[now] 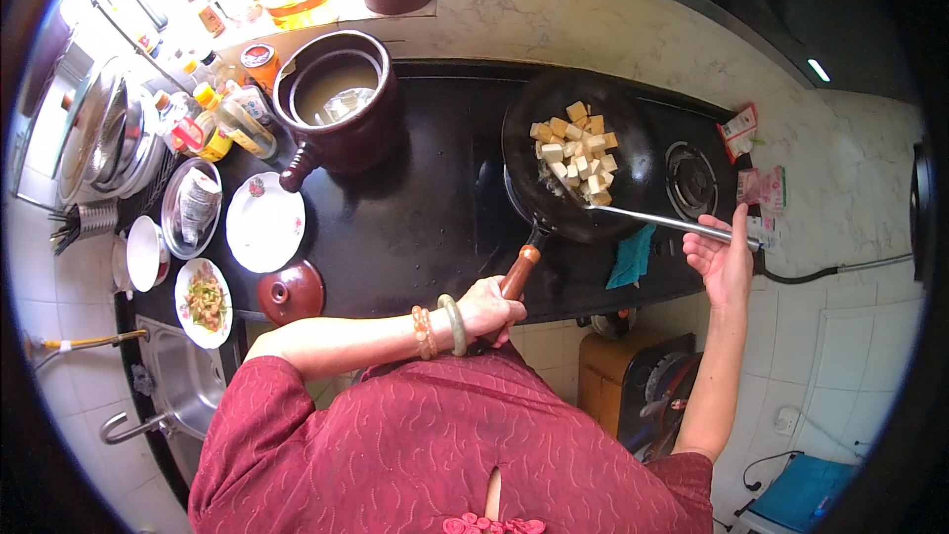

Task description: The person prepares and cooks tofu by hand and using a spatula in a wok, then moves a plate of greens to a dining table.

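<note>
A black wok [633, 119] holds cubes of tofu [583, 153], some white and some golden. My left hand [484, 311] is closed round the wok's brown wooden handle [520, 270]. From among the cubes, the metal shaft of a spatula [652, 220] slopes over the wok's near right rim to my right hand [724, 255]. That hand is open beside the spatula's grip end, its thumb raised and its fingers apart. The spatula's blade is mostly hidden by the tofu.
Left of the wok stands a dark clay pot [346, 133]; its brown lid [291, 293] lies near the counter edge. Around them are a white plate [265, 222], a plate of sliced food [204, 303], a fish dish [193, 208] and bottles [237, 124]. A second burner [692, 181] is at right.
</note>
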`<state>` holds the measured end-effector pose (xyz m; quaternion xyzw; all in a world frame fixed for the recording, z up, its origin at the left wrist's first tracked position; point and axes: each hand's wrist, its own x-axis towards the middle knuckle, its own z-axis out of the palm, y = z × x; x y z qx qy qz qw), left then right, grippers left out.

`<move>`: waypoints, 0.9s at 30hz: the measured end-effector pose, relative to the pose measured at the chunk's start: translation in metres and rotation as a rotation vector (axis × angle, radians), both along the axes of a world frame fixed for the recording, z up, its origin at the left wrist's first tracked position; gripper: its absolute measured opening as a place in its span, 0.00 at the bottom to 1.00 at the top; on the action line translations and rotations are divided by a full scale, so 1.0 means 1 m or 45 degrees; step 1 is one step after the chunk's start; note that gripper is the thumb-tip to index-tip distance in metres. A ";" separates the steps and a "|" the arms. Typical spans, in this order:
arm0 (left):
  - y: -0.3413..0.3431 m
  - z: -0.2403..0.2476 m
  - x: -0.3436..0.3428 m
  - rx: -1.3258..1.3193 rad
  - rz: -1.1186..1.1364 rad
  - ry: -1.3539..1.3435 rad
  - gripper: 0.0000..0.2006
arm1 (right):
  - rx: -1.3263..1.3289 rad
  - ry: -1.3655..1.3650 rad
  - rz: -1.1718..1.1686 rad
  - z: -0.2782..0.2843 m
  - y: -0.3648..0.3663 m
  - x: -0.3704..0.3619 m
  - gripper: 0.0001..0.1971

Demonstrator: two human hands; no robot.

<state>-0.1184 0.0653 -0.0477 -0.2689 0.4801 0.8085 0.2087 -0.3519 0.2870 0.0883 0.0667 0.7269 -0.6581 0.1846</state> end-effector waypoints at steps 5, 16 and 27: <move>0.000 0.003 -0.001 0.001 -0.013 -0.017 0.14 | 0.177 0.121 0.226 0.005 -0.027 0.020 0.39; -0.003 0.007 -0.003 0.015 -0.004 -0.021 0.12 | -0.591 0.580 0.361 -0.027 -0.095 0.037 0.25; -0.001 0.009 -0.005 -0.030 -0.033 -0.004 0.14 | -0.759 0.693 -0.271 -0.050 -0.148 0.038 0.25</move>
